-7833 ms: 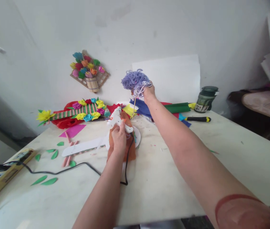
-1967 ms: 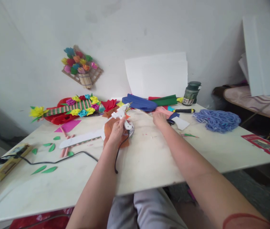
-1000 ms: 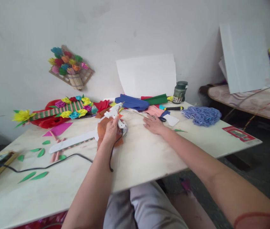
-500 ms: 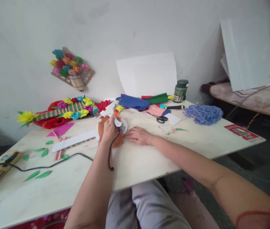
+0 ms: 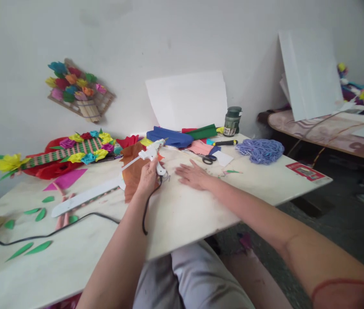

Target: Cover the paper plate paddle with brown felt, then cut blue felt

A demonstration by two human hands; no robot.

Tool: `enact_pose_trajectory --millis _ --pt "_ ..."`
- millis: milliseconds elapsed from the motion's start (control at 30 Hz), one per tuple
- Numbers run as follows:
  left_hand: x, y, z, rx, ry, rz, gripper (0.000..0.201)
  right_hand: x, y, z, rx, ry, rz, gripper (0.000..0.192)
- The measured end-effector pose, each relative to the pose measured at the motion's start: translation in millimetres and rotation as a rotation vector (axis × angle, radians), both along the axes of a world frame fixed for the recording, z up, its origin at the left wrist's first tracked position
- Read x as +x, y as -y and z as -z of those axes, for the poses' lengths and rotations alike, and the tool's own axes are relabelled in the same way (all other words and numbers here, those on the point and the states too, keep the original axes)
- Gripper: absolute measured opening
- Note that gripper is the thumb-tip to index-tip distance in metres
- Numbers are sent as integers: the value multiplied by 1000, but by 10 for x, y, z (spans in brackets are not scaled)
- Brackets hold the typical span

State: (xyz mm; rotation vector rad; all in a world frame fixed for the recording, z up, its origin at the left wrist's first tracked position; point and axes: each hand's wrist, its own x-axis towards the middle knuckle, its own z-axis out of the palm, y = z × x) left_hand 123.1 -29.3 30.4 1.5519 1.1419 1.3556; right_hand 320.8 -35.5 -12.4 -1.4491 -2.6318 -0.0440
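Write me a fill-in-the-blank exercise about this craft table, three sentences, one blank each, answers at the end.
1. The left hand grips a white ____ with a black cord trailing across the table.
2. The right hand lies ____ on the table, holding nothing.
3. The purple yarn bundle rests on the table beside a pair of ____ with black handles.

Missing words: glue gun; flat; scissors
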Motion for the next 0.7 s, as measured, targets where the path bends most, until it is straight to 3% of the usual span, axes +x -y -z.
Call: enact_pose_trajectory --millis 167,400,467,567,700 --pt "67 70 -42 -23 -45 75 38 579 -90 0 -11 32 58 52" --pt "31 84 -59 -63 -30 56 38 1113 -177 -49 165 102 228 46" --pt "28 66 -41 -65 -22 51 39 1039 -181 -70 159 102 245 49" --pt "40 48 -28 -56 -43 57 39 634 -198 -42 46 83 249 55" --pt "45 35 -11 -64 -53 67 39 50 -287 21 -128 40 76 64"
